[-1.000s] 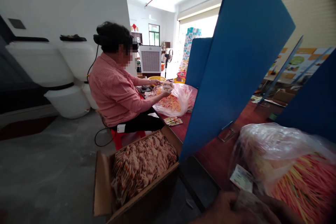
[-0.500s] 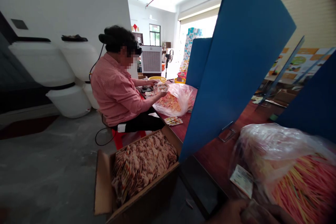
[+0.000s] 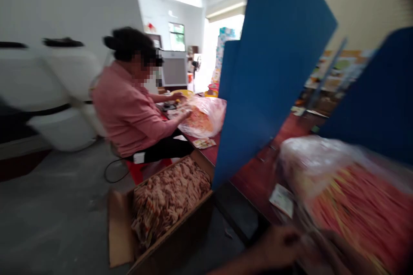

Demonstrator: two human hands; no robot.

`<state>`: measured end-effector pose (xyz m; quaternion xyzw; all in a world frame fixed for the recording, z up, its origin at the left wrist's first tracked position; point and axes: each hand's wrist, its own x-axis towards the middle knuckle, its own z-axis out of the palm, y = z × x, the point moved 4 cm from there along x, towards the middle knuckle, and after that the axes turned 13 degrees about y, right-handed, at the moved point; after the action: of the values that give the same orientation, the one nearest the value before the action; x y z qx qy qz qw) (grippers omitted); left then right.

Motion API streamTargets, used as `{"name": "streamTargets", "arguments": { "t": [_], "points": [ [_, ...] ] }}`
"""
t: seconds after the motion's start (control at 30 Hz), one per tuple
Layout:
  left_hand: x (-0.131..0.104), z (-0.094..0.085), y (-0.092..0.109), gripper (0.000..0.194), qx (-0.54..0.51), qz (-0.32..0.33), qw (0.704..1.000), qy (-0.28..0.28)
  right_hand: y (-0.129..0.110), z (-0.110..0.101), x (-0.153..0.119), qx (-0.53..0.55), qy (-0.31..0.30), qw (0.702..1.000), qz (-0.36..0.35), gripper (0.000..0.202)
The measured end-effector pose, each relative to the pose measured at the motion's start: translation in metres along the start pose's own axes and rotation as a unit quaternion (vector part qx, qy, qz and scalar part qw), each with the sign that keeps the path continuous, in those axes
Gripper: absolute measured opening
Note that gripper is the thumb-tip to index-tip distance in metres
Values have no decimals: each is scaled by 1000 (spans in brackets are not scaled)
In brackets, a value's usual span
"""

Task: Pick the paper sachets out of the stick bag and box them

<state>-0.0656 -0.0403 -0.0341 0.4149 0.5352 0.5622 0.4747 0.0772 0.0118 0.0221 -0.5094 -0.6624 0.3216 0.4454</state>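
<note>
Low at the right, my left hand [image 3: 278, 242] reaches in with its fingers curled. My right hand [image 3: 343, 247] is close beside it, dim and blurred. Both hands are closed around something pale and filmy that blur keeps me from naming. Just beyond them is a large clear plastic bag [image 3: 318, 148], open toward me. It is full of thin pink and yellow strips [image 3: 361, 206]. A small flat printed packet [image 3: 282, 200] lies on the dark red table [image 3: 250, 184], left of the bag.
A blue divider [image 3: 271, 73] stands on the table. Left of it, an open cardboard box [image 3: 119, 232] holds many packed packets [image 3: 171, 193]. A co-worker in a pink shirt [image 3: 125, 107] sits beyond, hands at another bag [image 3: 206, 116]. White tubs [image 3: 64, 129] stand at left.
My view has swung rightward, so the room has shifted left in the picture. My hands show more, with the left forearm now in sight. The co-worker's hands have moved apart slightly.
</note>
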Motion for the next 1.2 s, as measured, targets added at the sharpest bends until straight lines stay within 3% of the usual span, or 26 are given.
{"name": "streamTargets", "arguments": {
  "t": [0.1, 0.13, 0.33, 0.47, 0.6, 0.73, 0.9, 1.03, 1.13, 1.2],
  "points": [
    [12, -13, 7, 27, 18, 37, 997, 69, 16, -34, -3, -35, 52, 997, 39, 36],
    [19, -17, 7, 27, 41, 44, 995, 77, 22, -47, -5, -41, 43, 998, 37, 39],
    [72, -16, -3, 28, 237, 100, 964, 74, 64, -147, -24, -34, 220, 969, 107, 41],
    [99, -9, -3, 38, 423, 141, 884, 139, 91, -214, -48, -88, 339, 932, 94, 33],
    [124, 2, -4, 46, 539, 101, 823, 149, 127, -266, -54, -91, 429, 888, 139, 35],
    [139, 7, -9, 54, 585, 53, 797, 140, 154, -276, -27, -181, 409, 882, 151, 36],
    [152, 2, -20, 43, 567, 41, 811, 137, 175, -247, -2, -364, 368, 833, 195, 32],
    [156, -6, -19, 32, 540, 21, 828, 148, 178, -235, -8, -489, 356, 771, 201, 39],
    [160, -13, -17, 29, 491, 4, 860, 140, 188, -249, -20, -485, 377, 755, 231, 45],
    [157, -19, -13, 31, 459, 18, 871, 173, 197, -265, -31, -483, 375, 743, 273, 57]
  ]
}}
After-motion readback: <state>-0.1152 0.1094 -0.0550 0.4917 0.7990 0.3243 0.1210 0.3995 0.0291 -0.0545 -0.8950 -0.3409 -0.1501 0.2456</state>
